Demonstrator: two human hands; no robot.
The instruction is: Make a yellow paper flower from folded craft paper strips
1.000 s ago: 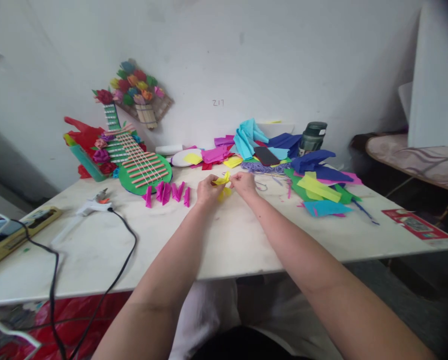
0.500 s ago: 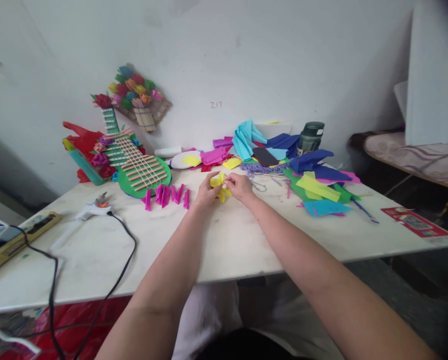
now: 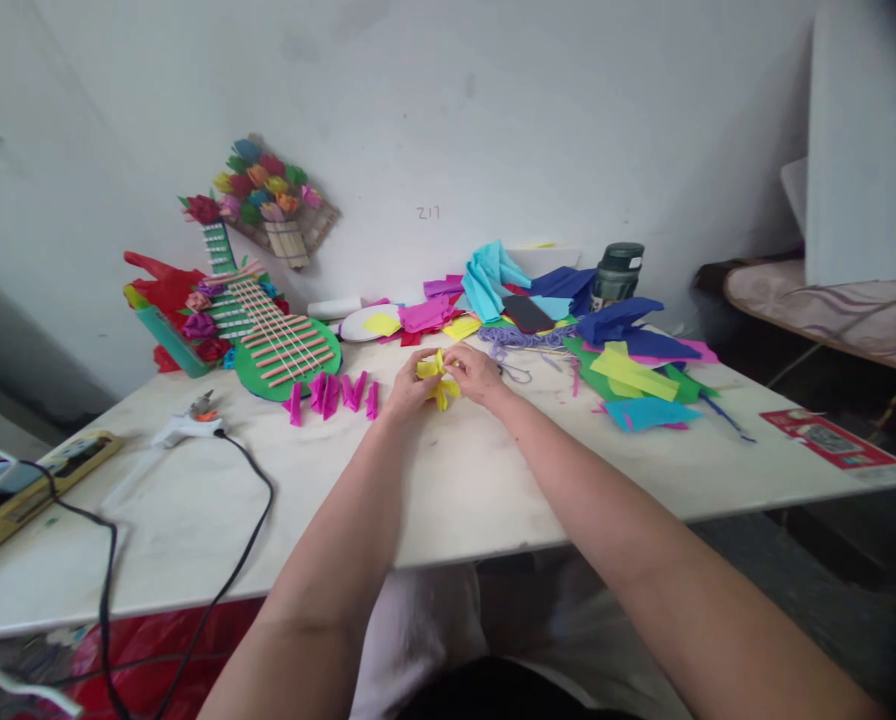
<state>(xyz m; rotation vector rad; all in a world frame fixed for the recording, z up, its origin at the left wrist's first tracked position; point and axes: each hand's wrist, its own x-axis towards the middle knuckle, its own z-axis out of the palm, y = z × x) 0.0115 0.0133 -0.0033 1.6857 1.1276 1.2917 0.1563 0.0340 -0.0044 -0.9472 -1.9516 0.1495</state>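
A yellow paper flower (image 3: 440, 388) with several pointed petals is held between my two hands over the middle of the table. My left hand (image 3: 410, 384) grips it from the left, thumb and fingers closed on its edge. From the other side my right hand (image 3: 475, 372) pinches the flower near its centre, its fingertips pressed together. Several folded magenta paper pieces (image 3: 328, 394) lie left of my left hand. Beyond them rests a green guitar-shaped craft (image 3: 247, 372) with pink sticks and paper roses.
At the left lie a glue gun (image 3: 185, 428) with its black cord and a power strip (image 3: 43, 485). Coloured paper sheets (image 3: 635, 372), purple yarn (image 3: 523, 337), a phone (image 3: 527, 313) and a dark bottle (image 3: 617, 275) are at the back and right. A red card (image 3: 830, 440) lies near the right edge.
The view has shifted very slightly. My fingers have moved a little around the yellow flower, which both hands keep holding in nearly the same place.
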